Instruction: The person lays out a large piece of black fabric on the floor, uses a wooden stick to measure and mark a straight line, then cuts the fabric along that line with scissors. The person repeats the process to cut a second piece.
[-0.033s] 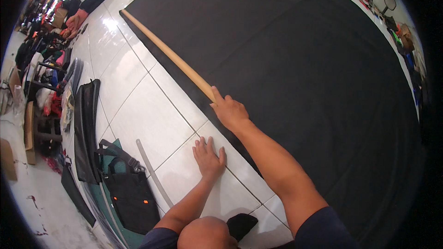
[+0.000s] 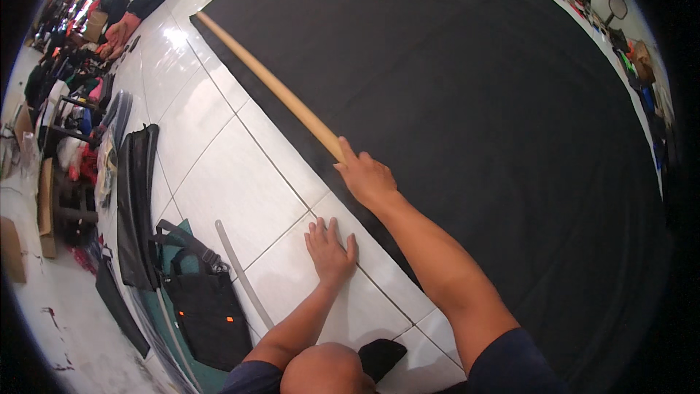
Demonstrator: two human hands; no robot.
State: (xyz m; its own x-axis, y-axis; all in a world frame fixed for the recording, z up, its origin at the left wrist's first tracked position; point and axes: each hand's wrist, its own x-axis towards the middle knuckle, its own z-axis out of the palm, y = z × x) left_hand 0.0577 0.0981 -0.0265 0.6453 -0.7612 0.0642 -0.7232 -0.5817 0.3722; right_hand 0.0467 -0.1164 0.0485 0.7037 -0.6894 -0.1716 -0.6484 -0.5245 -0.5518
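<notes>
A wide sheet of black fabric (image 2: pixel 467 102) lies spread over the white tiled floor, filling the right side of the view. On it, close to its left edge, lies a long, round tan pole (image 2: pixel 270 84). My right hand (image 2: pixel 367 177) is closed round the near end of the pole, its index finger pointing along it. The far end reaches nearly to the fabric's upper left corner. My left hand (image 2: pixel 330 252) rests palm down on the tiles, fingers spread, a little left of the fabric edge. It holds nothing.
Left of my left hand are a grey metal ruler (image 2: pixel 237 266), a black bag (image 2: pixel 208 314) and a folded black piece (image 2: pixel 137 204). Piled clothes and boxes (image 2: pixel 73 131) line the left wall. Another person (image 2: pixel 127 25) lies on the floor at the far left.
My right hand and the pole have shifted slightly to the right, inward from the fabric's left edge. My left hand stays in place.
</notes>
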